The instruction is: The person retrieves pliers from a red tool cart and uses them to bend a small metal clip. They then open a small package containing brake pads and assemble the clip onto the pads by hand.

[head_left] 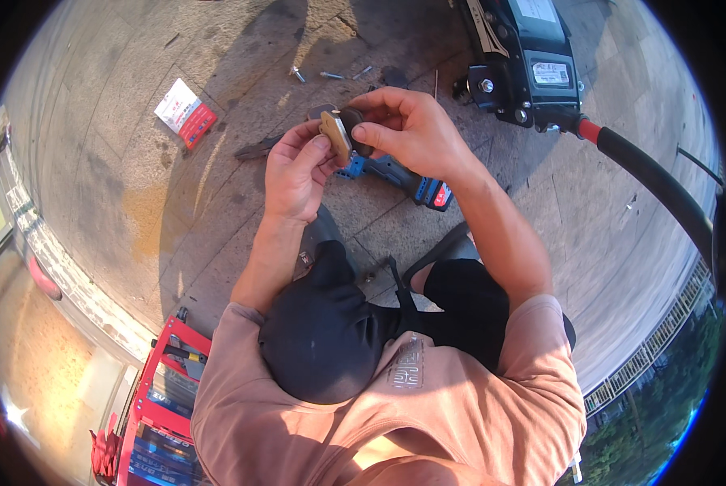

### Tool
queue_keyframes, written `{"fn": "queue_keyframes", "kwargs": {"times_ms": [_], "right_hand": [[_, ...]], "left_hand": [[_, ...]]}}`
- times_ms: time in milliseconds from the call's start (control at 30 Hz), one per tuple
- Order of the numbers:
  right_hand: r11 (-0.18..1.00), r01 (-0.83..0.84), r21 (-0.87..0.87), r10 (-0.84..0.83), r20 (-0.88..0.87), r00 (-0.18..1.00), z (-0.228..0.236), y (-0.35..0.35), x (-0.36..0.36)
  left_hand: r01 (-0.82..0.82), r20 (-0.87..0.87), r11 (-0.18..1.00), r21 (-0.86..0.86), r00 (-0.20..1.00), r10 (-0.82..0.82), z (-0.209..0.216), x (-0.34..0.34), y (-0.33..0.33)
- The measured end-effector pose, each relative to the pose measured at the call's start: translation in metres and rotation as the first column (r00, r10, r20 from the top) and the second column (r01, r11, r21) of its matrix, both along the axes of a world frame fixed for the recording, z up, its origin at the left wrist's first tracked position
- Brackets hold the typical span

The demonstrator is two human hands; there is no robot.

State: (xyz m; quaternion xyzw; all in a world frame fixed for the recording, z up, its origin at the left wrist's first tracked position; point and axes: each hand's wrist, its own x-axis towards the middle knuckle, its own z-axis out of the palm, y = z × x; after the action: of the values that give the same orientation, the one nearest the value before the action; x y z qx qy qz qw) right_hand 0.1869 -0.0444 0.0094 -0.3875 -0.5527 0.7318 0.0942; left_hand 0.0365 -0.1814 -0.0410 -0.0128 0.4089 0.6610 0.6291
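Note:
Both hands are raised in front of me over the ground, close together. My left hand [296, 172] pinches a tan brake pad [336, 136] between thumb and fingers, its flat face tilted toward the right. Against it or just beside it, my right hand [411, 130] grips a dark brake pad [355, 128] by its edge. Whether the two pads touch is hard to make out. A blue and black cordless power tool [391, 172] lies on the paving just below my hands, its front end partly hidden by them.
Beyond my hands lie a few bolts [330, 75]. A red and white packet [185, 113] is at the left. At the far right stands a black floor jack [533, 61] with a long padded handle [654, 174]. A red tool cart [148, 405] sits near left.

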Motion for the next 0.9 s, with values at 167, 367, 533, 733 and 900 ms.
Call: {"fn": "queue_keyframes", "kwargs": {"times_ms": [167,367,533,733,900], "right_hand": [[1.0,0.012,0.016,-0.012,0.035,0.999,-0.006,0.0,-0.001],[0.995,-0.019,0.094,0.015,0.037,0.999,-0.009,-0.002,0.001],[0.996,0.021,0.085,-0.026,0.055,0.998,-0.012,-0.006,-0.001],[0.981,-0.002,0.194,-0.012,0.069,0.998,-0.019,-0.011,-0.003],[0.998,0.059,0.013,-0.06,0.037,0.998,-0.016,-0.01,-0.002]], "left_hand": [[0.013,0.036,0.998,-0.058,0.999,-0.011,0.001,0.0,0.001],[0.035,0.008,0.995,-0.097,0.999,-0.034,0.001,-0.003,0.0],[0.023,0.007,0.993,-0.119,1.0,-0.022,0.0,-0.001,0.001],[0.014,0.001,0.988,-0.153,1.0,-0.014,-0.002,0.0,-0.001],[0.06,0.014,0.988,-0.142,0.998,-0.059,-0.005,-0.003,0.0]]}}
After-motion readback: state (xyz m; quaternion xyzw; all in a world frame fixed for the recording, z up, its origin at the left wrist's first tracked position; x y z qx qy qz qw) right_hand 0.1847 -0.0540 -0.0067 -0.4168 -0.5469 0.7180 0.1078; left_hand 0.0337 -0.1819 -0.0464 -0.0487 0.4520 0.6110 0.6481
